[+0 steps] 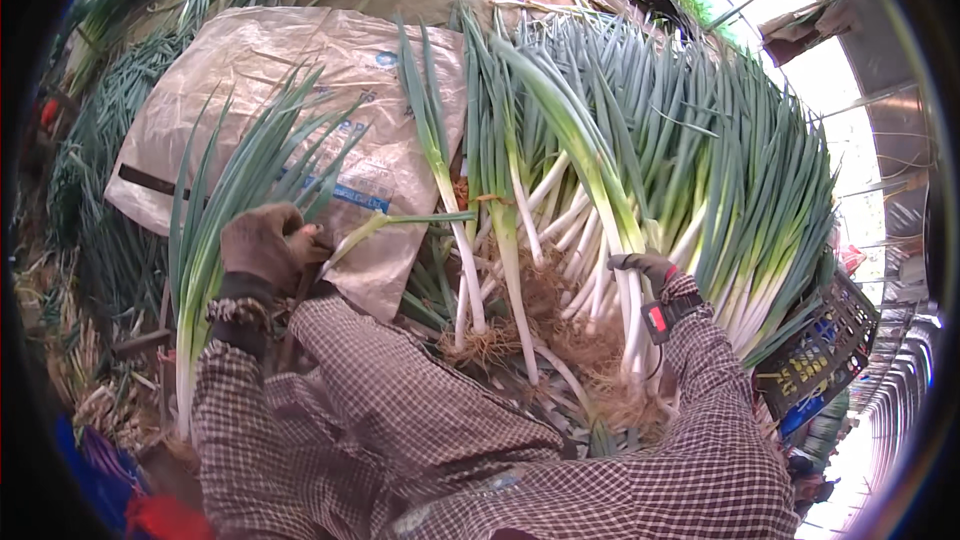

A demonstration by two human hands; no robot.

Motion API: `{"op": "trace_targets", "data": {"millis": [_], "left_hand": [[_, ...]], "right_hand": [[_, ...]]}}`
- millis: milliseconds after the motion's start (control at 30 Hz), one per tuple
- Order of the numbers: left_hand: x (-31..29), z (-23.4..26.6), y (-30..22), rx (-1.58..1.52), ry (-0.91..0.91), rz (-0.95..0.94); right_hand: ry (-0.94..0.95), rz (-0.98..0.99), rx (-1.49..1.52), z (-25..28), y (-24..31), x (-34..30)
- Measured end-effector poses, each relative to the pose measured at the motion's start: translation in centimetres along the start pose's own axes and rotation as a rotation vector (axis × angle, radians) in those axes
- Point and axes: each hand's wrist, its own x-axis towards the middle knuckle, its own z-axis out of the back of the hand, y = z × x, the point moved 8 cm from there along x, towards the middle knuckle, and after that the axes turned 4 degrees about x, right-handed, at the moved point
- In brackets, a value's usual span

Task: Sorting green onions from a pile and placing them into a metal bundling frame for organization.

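The left hand [268,245], in a brown glove, is clenched around a bundle of green onions [215,230]; its grip closes on the stalks where leaves fan upward and away from it, while the white shanks run down below the grip toward the roots. One bent leaf [400,222] pokes out sideways from the grip toward the right. The right hand [645,268], in a dark glove with a red-faced wrist device [660,320] strapped just below it, reaches into a big heap of green onions [640,160]; whether this grip is closed on any stalk cannot be told, since the fingers sink among the shanks. Rooty, earthy ends [560,340] lie just below that grip. Behind the left grip a tan woven sack [280,70] is spread flat over the ground. To the right of the right grip stands a dark plastic crate [825,345]. Both checked sleeves [420,420] enter from below.
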Motion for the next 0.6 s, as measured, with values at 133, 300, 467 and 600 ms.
{"op": "trace_targets", "data": {"millis": [133,300,467,600], "left_hand": [[0.9,-1.1,0.5,0.017,0.074,0.065],[0.3,-3.8,-10.6,-0.247,-0.001,-0.216],[-6.6,-13.3,-31.7,-1.060,0.661,-0.273],[-9.0,-18.8,-33.9,-1.559,0.736,-0.047]], "right_hand": [[0.168,0.079,0.452,-3.3,3.5,-5.9],[0.200,0.083,0.773,-6.3,3.9,-6.8],[0.334,0.187,0.633,-7.0,4.8,-6.0],[0.215,0.298,0.374,-10.8,8.1,-9.9]]}}
